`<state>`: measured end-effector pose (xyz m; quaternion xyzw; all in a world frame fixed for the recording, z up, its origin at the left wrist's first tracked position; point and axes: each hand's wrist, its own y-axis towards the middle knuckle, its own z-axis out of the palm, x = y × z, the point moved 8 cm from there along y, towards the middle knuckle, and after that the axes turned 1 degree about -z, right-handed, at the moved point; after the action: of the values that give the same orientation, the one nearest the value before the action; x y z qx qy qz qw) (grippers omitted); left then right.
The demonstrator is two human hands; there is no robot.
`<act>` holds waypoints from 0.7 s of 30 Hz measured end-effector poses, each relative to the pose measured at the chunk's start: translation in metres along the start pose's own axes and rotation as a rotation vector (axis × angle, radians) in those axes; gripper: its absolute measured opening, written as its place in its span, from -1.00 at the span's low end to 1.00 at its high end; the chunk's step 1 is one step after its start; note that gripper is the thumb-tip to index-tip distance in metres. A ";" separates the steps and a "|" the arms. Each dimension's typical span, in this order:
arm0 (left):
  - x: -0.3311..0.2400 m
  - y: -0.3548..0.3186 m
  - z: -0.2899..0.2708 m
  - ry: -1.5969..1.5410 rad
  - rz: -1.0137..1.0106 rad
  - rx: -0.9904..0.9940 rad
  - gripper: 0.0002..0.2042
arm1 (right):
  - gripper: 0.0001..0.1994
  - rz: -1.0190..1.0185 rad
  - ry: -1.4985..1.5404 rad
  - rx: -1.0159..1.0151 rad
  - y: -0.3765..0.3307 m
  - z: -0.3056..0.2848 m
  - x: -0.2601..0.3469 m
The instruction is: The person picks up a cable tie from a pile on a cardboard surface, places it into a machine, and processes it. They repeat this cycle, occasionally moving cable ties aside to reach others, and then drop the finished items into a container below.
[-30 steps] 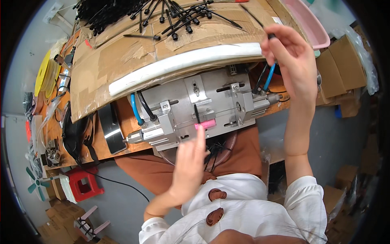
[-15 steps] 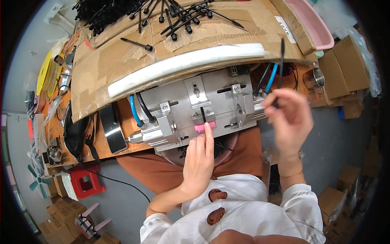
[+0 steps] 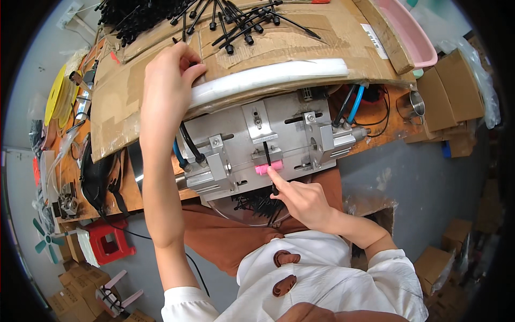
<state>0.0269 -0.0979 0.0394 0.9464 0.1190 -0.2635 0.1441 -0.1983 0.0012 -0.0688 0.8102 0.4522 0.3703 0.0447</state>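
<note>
Packaging-wise: brown cardboard boxes (image 3: 448,94) stacked far right, with a clear plastic bag (image 3: 480,75) beside them. White rectangular label (image 3: 374,40) stuck on my cardboard sheet (image 3: 134,96). More boxes (image 3: 70,292) near left on the floor.

Left hand (image 3: 167,80) stretched far forward, fingers curled; right hand (image 3: 303,199) low (index finger extended).

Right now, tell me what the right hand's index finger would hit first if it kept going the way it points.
The right hand points its index finger up-left at the pink block on the metal fixture; it looks almost touching already, though depth is unclear.
</note>
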 end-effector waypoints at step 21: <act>-0.053 -0.197 0.114 0.176 0.163 0.069 -0.30 | -0.85 0.082 -0.322 -0.075 0.243 -0.162 -0.079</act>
<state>-0.1290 0.0390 -0.0671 0.9768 0.0446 -0.1709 0.1213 -0.1567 -0.2444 0.1029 0.8747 0.3915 0.2537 0.1317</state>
